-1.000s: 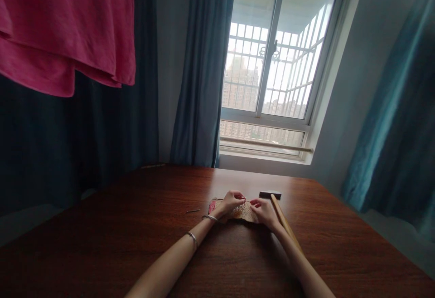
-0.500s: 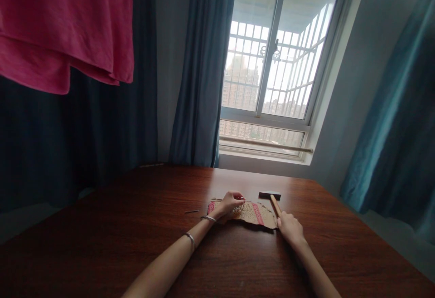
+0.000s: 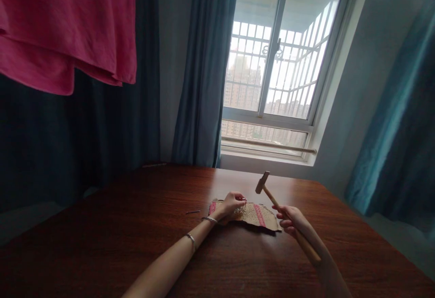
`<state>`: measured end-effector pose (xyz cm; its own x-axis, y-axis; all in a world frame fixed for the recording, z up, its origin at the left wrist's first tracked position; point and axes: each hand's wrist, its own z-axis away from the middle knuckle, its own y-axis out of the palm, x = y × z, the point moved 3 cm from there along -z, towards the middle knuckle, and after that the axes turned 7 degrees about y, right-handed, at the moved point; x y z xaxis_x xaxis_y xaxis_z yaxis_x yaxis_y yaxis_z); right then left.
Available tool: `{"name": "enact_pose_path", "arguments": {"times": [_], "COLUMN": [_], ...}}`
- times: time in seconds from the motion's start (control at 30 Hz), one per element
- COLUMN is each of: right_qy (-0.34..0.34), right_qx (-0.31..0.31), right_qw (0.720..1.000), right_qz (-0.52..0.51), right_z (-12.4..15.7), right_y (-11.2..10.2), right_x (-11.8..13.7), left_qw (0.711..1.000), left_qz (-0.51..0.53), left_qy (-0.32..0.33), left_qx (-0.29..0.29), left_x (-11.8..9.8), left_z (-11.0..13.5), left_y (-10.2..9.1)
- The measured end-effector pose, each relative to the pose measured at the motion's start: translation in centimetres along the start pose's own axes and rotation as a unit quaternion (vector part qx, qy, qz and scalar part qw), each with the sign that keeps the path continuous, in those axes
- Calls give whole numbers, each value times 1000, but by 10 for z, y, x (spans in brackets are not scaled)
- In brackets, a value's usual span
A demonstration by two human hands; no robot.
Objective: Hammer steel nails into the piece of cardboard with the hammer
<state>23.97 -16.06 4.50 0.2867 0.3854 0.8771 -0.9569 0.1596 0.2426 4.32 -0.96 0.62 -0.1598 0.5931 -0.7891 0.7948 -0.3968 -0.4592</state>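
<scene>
From the head camera, taking the dotted sheet as the middle of the dial and the window (image 3: pixel 272 71) as twelve: here's the tan, cardboard-like sheet (image 3: pixel 250 213) lying on the brown table (image 3: pixel 244 261), its near edge wavy and a little off the wood. At ten o'clock on it sits the left hand (image 3: pixel 234 202), thumb and fingers pinched together over the surface, apparently steadying a small slender piece (image 3: pixel 245 204), too tiny at this range to name for sure. Out at three, the right hand (image 3: pixel 289 220) is wrapped around the wooden handle of a hammer (image 3: pixel 271 197), and that hammer is up in the air, head towards one o'clock, clear of sheet and table alike! At nine, a thin dark rod (image 3: pixel 193 212) lies just beside the sheet, touched by neither hand. So how far along are we? Plenty looks done: small marks crowd the middle, though whether holes or dots can't be told, and pink bands run down at nine and at three. The right-hand end, beyond the three o'clock band, looks plainer, yet whether it needs marking is anyone's guess. What's under the left hand is hidden, and with the hammer touching nothing, the spot beneath those fingers seems, in my judgement, unfinished.
</scene>
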Motion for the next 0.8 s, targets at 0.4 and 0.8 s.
{"name": "enact_pose_path", "arguments": {"times": [0.4, 0.8], "right_qy": [-9, -8], "right_qx": [62, 60], "right_qw": [997, 997], "right_qz": [33, 55], "right_z": [24, 31], "right_y": [27, 33], "right_x": [-12, -10], "left_qw": [1000, 1000], "left_qz": [-9, -5], "left_qy": [10, 4], "left_qx": [1, 3], "left_x": [-7, -6], "left_z": [2, 1], "left_y": [-3, -2]}}
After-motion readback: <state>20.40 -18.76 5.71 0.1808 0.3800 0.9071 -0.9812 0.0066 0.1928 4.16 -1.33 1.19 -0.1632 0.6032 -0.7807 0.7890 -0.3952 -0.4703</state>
